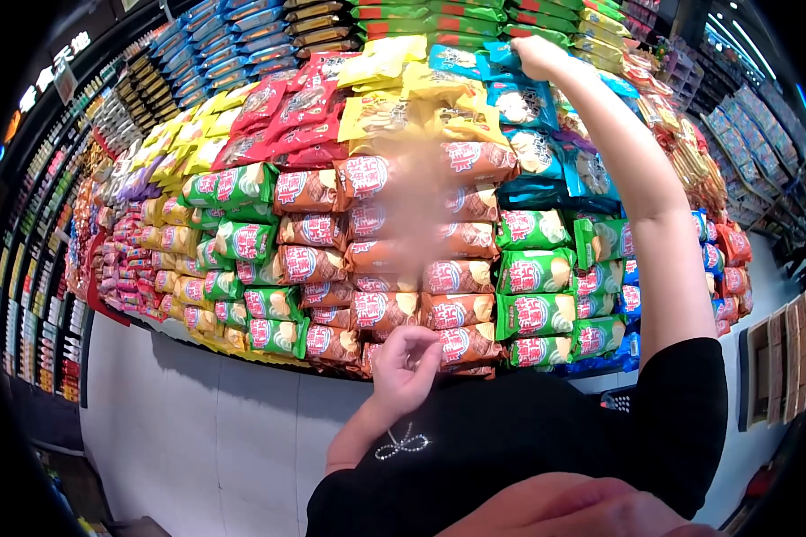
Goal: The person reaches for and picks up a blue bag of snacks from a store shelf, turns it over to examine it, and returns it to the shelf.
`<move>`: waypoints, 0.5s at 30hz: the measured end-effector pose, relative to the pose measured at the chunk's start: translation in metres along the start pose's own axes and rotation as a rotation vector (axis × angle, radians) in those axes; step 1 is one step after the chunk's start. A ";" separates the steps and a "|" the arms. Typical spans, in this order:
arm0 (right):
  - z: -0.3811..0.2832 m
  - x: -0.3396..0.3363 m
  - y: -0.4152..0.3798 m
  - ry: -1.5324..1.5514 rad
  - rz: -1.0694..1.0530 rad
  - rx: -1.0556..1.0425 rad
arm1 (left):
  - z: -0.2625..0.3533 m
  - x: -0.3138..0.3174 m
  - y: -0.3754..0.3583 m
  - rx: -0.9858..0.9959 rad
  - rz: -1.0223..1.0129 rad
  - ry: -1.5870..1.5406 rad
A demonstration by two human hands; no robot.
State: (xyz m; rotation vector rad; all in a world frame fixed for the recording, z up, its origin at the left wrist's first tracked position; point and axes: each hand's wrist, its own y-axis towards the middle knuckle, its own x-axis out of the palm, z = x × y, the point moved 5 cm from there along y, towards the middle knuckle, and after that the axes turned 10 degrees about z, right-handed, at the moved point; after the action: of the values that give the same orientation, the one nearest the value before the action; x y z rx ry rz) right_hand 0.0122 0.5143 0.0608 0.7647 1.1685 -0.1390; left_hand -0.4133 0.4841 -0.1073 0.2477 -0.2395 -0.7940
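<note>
My right arm reaches far out to the back of the display. At its end my right hand (537, 59) is closed at the edge of a teal snack bag (501, 55) on top of the teal stack. My left hand (405, 362) is held low near my chest, its fingers loosely curled and nothing visible in them. Just beyond it are brown snack packets (385, 310) with pink-and-white lettering. Green packets (535, 315) of the same kind are stacked to their right. A blurred patch hides part of the brown packets in the middle.
Yellow bags (457, 89) and red bags (300, 103) lie left of the teal ones. Behind stand rows of blue packs (237, 45) and green packs (461, 20). Shelves (49, 268) line the left side; a slatted wooden rack (784, 358) stands on the right.
</note>
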 end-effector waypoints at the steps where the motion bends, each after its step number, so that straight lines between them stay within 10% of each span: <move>1: 0.000 0.006 -0.001 -0.024 -0.092 -0.009 | 0.000 0.000 0.001 -0.018 -0.001 0.006; 6: -0.019 0.012 0.002 -0.093 -0.301 0.012 | 0.001 0.000 0.004 0.002 0.013 -0.012; 8: -0.041 -0.009 0.005 0.020 0.368 -0.114 | -0.002 0.001 0.003 -0.009 0.001 -0.002; 15: -0.074 0.030 0.030 0.006 -0.244 -0.030 | -0.004 -0.003 0.002 0.013 0.028 0.016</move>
State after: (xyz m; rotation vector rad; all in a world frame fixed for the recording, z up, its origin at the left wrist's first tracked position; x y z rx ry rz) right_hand -0.0182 0.5898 0.0366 0.5945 1.2644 -0.3219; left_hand -0.4132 0.4879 -0.1107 0.2623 -0.2327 -0.7628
